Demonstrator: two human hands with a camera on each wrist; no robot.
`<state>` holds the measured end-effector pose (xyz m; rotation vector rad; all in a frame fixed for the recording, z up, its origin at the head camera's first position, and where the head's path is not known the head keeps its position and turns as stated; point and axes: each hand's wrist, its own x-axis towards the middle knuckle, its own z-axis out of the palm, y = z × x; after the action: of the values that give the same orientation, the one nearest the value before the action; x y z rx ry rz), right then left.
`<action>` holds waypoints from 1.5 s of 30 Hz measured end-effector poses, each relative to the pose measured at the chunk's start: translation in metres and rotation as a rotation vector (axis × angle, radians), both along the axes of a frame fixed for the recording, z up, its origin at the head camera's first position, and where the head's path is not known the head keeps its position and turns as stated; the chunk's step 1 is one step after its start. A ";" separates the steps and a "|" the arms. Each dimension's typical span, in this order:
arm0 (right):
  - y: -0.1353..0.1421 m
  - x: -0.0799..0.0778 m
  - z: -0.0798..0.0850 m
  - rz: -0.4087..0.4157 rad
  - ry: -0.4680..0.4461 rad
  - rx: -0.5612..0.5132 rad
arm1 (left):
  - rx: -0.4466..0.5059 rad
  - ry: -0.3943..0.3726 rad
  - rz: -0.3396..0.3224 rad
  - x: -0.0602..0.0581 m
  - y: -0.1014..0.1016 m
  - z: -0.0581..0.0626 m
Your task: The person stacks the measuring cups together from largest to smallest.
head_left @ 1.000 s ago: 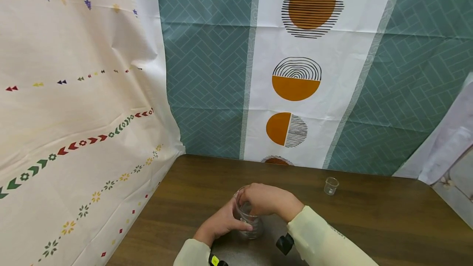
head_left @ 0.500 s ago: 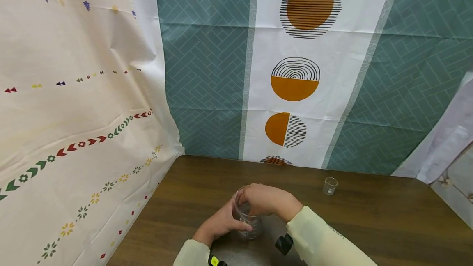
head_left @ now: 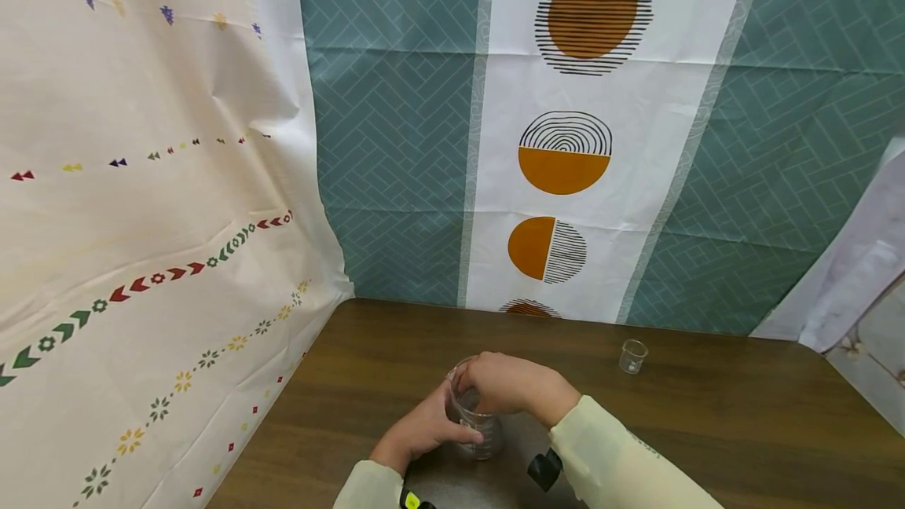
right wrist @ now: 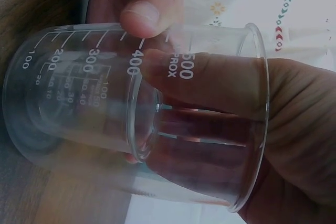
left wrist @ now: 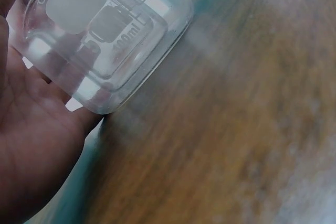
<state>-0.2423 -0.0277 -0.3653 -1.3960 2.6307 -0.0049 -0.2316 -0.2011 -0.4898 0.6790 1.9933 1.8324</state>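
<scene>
My left hand (head_left: 427,424) grips a large clear glass beaker (head_left: 488,440) from the left, its thumb across the printed scale. A smaller glass beaker (right wrist: 107,111) sits inside the large one, seen through its wall in the right wrist view. Reaching in through the large beaker's mouth, my right hand (head_left: 505,383) pinches the small beaker's rim between thumb and fingers. Its thumb (right wrist: 210,80) shows through the glass beside the 400 and 500 marks. In the left wrist view, the left palm (left wrist: 37,156) lies beside the glass, where a 100 ml mark shows.
Farther back to the right, another small glass beaker (head_left: 633,357) stands on the brown wooden table (head_left: 396,336). A patterned cream cloth (head_left: 177,320) hangs along the left edge. Behind the table hangs a teal and white curtain (head_left: 403,179).
</scene>
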 end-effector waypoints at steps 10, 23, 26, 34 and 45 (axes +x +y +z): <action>0.002 0.002 0.001 -0.006 -0.001 0.003 | -0.001 0.002 -0.005 0.000 0.002 0.000; 0.006 0.002 0.005 -0.020 -0.027 -0.001 | -0.032 -0.001 0.023 0.001 0.002 0.001; 0.008 0.002 0.010 -0.025 -0.031 -0.021 | -0.042 0.007 0.032 0.001 0.002 0.001; 0.015 0.007 0.022 -0.047 -0.023 -0.061 | -0.040 0.052 0.039 0.001 0.001 0.001; 0.025 0.010 0.027 -0.022 0.020 -0.090 | -0.027 0.095 0.023 -0.002 0.003 0.000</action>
<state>-0.2321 -0.0026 -0.3386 -1.4021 2.6929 -0.1139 -0.2338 -0.1982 -0.4893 0.7516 2.0900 1.8147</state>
